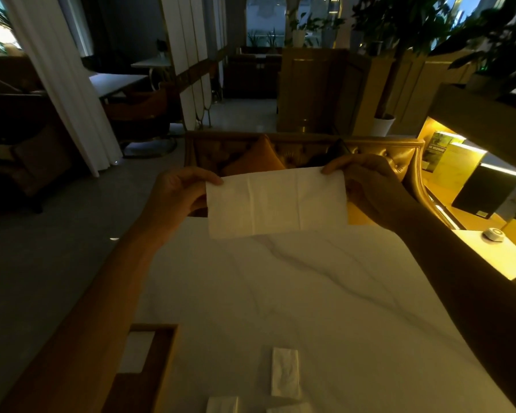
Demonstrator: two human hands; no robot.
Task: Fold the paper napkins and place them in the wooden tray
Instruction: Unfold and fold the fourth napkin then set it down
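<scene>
I hold a white paper napkin (276,202) spread out in the air above the far end of the marble table (325,293). My left hand (181,193) pinches its upper left corner and my right hand (370,183) pinches its upper right corner. The napkin shows vertical crease lines. The wooden tray (164,350) sits at the near left edge of the table, partly hidden by my left forearm, with a white napkin (137,351) lying in it. A narrow folded napkin (285,371) lies on the table near me.
Two more white napkins (222,405) (289,408) show at the bottom edge. A tufted golden sofa (376,150) with an orange cushion (255,160) stands beyond the table. At the right are a lit shelf with a round white button (493,234) and menu cards (447,156).
</scene>
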